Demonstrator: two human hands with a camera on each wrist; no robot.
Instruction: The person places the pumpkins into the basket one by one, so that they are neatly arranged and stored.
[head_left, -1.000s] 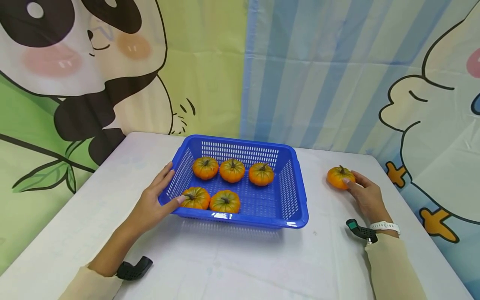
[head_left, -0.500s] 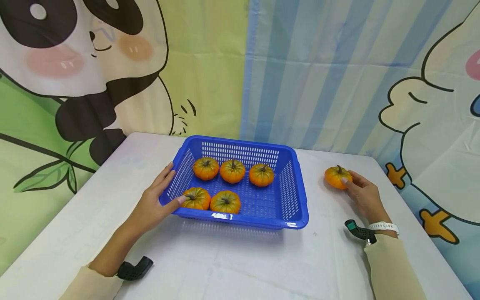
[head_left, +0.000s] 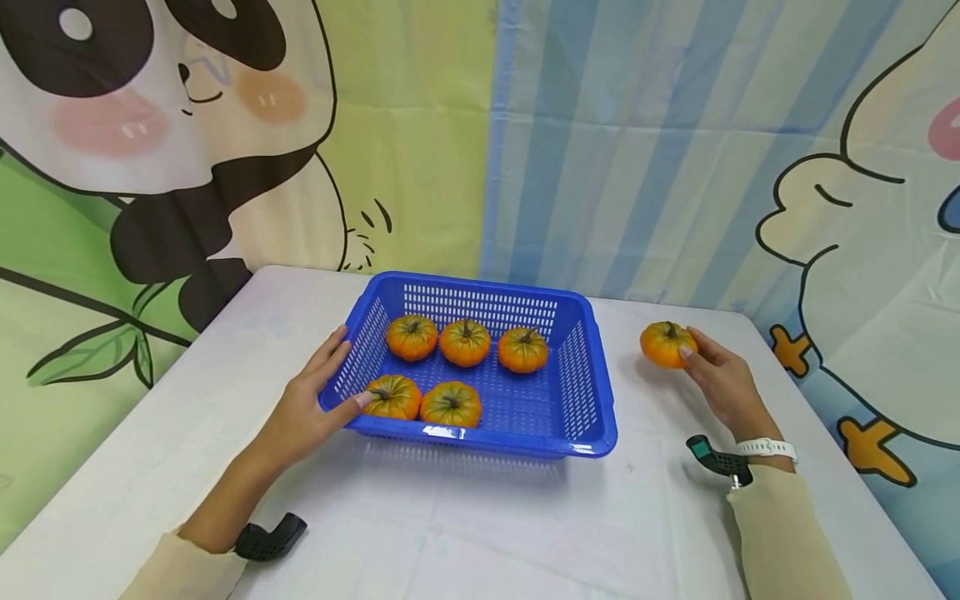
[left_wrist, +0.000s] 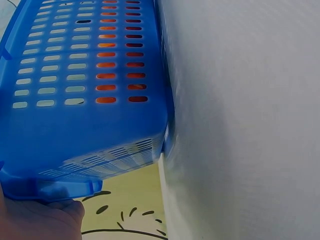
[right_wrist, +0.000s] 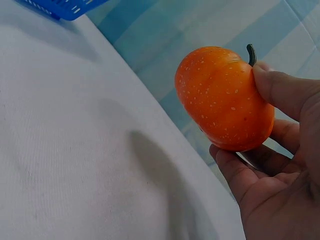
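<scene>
My right hand (head_left: 723, 383) pinches a small orange pumpkin (head_left: 666, 344) between thumb and fingers, held just above the table to the right of the blue basket (head_left: 480, 443). In the right wrist view the pumpkin (right_wrist: 220, 100) hangs clear of the white cloth, its dark stem beside the thumb. My left hand (head_left: 318, 396) holds the basket's left rim near the front corner, thumb over the edge. In the left wrist view the fingers (left_wrist: 45, 220) lie against the rim and are partly cut off. Several similar pumpkins (head_left: 465, 342) sit inside the basket, in a back row and at the front left.
A white-covered table (head_left: 465, 533) carries the basket. Behind it hangs a printed curtain (head_left: 600, 150) with cartoon animals. Black devices are worn at both wrists, and a white band (head_left: 767, 448) circles the right wrist.
The right hand has lifted the pumpkin off the table and shifted it slightly left. The left hand and the basket have stayed in place.
</scene>
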